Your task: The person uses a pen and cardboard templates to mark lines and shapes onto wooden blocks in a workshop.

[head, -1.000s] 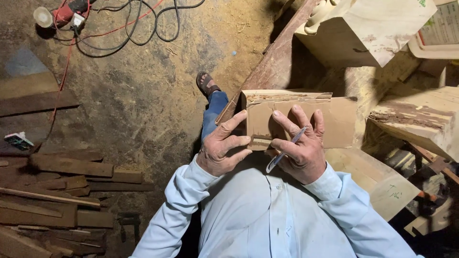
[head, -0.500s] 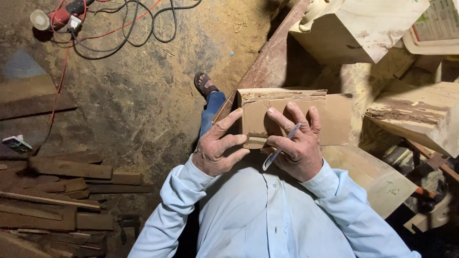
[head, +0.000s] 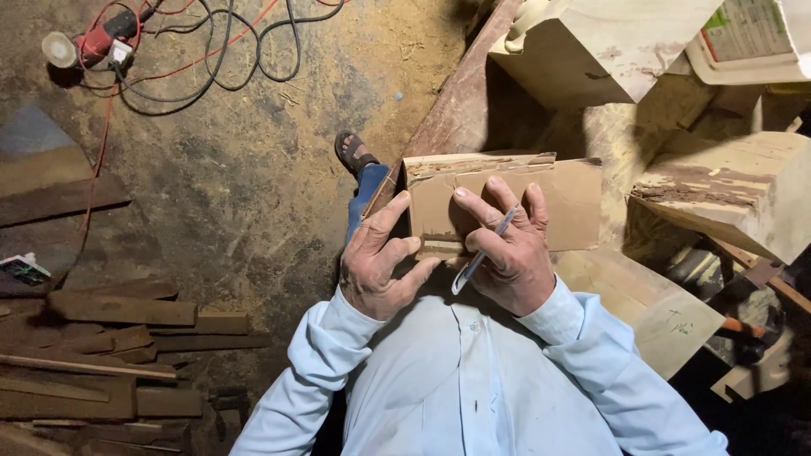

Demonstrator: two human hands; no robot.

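Note:
A torn piece of brown cardboard (head: 566, 190) is held up in front of my chest. My left hand (head: 380, 266) grips its left edge, thumb on the front and fingers curled beside it. My right hand (head: 507, 249) lies flat on the cardboard's face with fingers spread. A pale blue pen (head: 483, 252) is tucked between the fingers of that right hand, slanting down to the left. Both sleeves are light blue. My foot in a sandal (head: 353, 154) shows on the dirt floor beyond the cardboard.
Large pale carved wood blocks (head: 743, 190) stand at the right and top right. Wooden planks and offcuts (head: 118, 338) are stacked at lower left. A power tool (head: 93, 42) with tangled black and red cables (head: 245, 42) lies on the dirt floor at upper left.
Both hands stay on the cardboard. My right fingers have shifted slightly on its face and the pen has tilted a little.

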